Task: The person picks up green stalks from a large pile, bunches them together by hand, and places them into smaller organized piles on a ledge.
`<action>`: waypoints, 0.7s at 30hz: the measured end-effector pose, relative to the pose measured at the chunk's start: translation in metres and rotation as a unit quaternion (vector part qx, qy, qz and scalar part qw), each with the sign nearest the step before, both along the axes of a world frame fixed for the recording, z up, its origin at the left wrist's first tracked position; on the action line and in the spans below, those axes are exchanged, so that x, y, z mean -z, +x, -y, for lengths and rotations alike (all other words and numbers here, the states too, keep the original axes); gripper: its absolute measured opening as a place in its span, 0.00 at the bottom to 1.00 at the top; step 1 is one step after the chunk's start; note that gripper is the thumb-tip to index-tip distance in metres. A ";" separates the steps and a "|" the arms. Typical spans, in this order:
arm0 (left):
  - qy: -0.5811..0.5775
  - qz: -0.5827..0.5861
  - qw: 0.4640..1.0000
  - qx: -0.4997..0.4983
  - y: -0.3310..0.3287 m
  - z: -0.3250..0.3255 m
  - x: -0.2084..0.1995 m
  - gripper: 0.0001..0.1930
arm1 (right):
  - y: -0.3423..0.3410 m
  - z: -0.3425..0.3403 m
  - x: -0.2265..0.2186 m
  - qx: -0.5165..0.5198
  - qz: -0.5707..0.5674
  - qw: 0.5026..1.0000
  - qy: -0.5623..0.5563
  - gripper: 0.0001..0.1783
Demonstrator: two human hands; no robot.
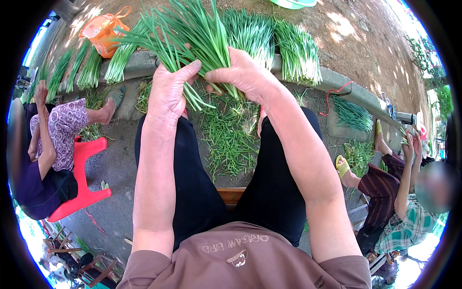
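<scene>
My left hand point(169, 89) is closed around a small bunch of garlic chives point(161, 45), its thumb pressed over the stalks. Several cut ends poke out below that thumb. A thicker bunch of garlic chives point(204, 36) is gripped in my right hand point(242, 72), with long green leaves fanning up and away from me. The two hands are close together in front of my knees, and the bunches partly overlap. Some of the fingers are hidden behind the leaves. On the ground between my feet lies a heap of green trimmings point(231, 139).
Sorted chive bundles point(298, 53) lean along the stone curb point(337, 79), beside an orange plastic bag point(103, 31). A green basin point(293, 2) shows at the far edge. One person sits left on a red stool point(84, 168); another person point(404, 216) sits right, holding stalks.
</scene>
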State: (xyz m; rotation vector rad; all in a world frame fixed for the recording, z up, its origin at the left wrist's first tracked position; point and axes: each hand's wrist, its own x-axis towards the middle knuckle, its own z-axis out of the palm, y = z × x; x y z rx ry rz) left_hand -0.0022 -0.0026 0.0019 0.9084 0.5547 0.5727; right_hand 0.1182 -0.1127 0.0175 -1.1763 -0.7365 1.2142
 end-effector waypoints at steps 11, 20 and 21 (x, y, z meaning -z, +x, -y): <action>-0.075 0.006 0.997 0.006 -0.002 -0.012 0.007 0.15 | 0.016 0.001 0.000 0.094 -0.196 0.976 0.032 0.08; -0.159 0.068 0.985 -0.014 0.005 -0.007 0.006 0.19 | 0.004 -0.003 0.002 0.067 -0.087 0.994 0.029 0.14; -0.152 0.073 0.986 0.008 0.005 -0.007 0.007 0.19 | 0.000 -0.004 0.001 0.060 -0.069 0.995 0.032 0.14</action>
